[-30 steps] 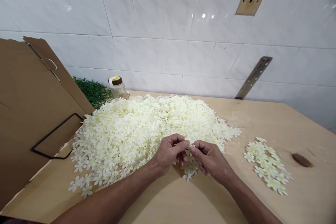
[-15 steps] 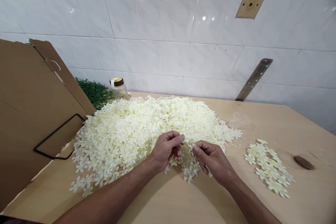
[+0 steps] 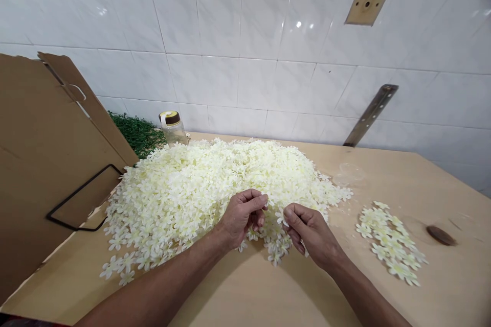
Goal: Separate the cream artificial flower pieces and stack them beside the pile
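Observation:
A big heap of cream-white artificial flowers (image 3: 199, 179) covers the middle of the table. In front of it, my left hand (image 3: 245, 214) is closed in a pinch, thumb against forefinger, with a bit of white petal at the tips. A short gap to the right, my right hand (image 3: 310, 232) pinches a small white artificial flower (image 3: 282, 216) between thumb and forefinger. The fingertips of both hands point toward each other. Part of what each hand holds is hidden by the fingers and hard to separate from the heap behind.
Loose flowers (image 3: 389, 242) lie at the right, beside a dark brown oval object (image 3: 441, 235). A clear plastic piece (image 3: 349, 172) rests behind them. At the left stand a cardboard box (image 3: 49, 163), a bottle (image 3: 172, 127) and green artificial foliage (image 3: 136, 133). A tiled wall (image 3: 268, 82) closes the back.
The hands stay nearly where they were, both still pinching. The flower at my right fingertips shows a little more plainly. The whole view has shifted slightly.

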### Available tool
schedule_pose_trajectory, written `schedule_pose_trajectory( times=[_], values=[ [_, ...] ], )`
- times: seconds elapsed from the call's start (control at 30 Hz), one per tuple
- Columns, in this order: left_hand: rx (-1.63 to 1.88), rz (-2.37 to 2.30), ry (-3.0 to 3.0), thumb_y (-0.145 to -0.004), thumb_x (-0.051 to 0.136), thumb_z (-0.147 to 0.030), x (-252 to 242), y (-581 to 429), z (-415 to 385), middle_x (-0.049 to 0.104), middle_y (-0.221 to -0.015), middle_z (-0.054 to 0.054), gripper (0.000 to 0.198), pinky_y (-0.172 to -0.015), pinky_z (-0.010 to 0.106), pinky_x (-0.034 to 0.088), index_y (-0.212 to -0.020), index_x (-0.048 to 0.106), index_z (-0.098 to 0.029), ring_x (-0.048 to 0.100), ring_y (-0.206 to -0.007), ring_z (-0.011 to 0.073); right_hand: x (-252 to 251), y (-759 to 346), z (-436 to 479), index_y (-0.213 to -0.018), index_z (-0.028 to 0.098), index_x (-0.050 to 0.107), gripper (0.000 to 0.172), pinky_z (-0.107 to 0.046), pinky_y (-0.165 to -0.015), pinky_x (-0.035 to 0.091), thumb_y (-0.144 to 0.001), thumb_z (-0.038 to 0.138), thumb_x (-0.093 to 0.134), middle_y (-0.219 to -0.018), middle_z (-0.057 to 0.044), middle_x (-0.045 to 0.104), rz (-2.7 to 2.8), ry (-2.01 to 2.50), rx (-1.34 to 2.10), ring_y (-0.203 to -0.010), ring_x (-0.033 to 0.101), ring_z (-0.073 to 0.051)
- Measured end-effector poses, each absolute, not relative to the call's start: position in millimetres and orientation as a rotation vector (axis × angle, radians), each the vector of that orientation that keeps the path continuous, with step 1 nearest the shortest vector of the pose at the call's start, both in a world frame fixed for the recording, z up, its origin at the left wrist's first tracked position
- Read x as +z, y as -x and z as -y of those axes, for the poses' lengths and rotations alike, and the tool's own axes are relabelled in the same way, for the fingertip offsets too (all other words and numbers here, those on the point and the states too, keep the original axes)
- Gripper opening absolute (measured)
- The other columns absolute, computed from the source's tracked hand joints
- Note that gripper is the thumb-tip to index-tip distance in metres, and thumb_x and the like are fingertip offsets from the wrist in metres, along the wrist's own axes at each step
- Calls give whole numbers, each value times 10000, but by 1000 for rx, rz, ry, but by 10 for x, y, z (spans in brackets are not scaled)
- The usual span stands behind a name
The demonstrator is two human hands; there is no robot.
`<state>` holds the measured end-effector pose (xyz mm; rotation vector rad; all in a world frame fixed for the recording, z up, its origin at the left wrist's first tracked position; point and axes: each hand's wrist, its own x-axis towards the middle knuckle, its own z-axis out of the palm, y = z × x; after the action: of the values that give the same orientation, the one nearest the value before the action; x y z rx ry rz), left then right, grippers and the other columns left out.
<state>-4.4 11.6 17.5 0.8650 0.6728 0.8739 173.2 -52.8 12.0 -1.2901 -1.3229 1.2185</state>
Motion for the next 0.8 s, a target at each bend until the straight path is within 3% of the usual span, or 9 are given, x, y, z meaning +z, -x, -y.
schedule_pose_trajectory(
  times=[0.2, 0.4, 0.6, 0.8],
  values=[
    [857, -661, -866, -750, 762, -387, 115, 59, -137, 554, -584, -22, 293, -357, 189, 297, -714, 584, -158, 459, -413, 69, 109, -1725, 526, -672, 179, 541, 464, -199, -353, 273, -912, 576, 544, -463, 65, 428, 1228, 1290, 1228, -352, 304, -52],
    [845, -681, -887, -762, 751, -404, 124, 64, -151, 524, -479, -26, 296, -359, 181, 295, -713, 598, -156, 426, -391, 70, 80, -1747, 516, -740, 172, 622, 431, -218, -366, 270, -896, 570, 571, -443, 81, 335, 1302, 1295, 1130, -357, 307, -69],
    [868, -690, -873, -698, 802, -406, 164, 57, -145, 548, -536, -27, 321, -350, 182, 311, -721, 617, -144, 448, -405, 66, 103, -1746, 505, -828, 168, 635, 409, -226, -387, 293, -852, 576, 626, -629, 2, 555, 1278, 1367, 1008, -421, 357, -73],
    [862, -697, -861, -656, 831, -418, 166, 47, -128, 603, -634, -14, 361, -353, 184, 309, -758, 623, -141, 455, -406, 52, 89, -1758, 494, -730, 177, 650, 419, -249, -488, 386, -882, 561, 581, -619, -16, 546, 1401, 1479, 756, -544, 447, -129]
  ],
)
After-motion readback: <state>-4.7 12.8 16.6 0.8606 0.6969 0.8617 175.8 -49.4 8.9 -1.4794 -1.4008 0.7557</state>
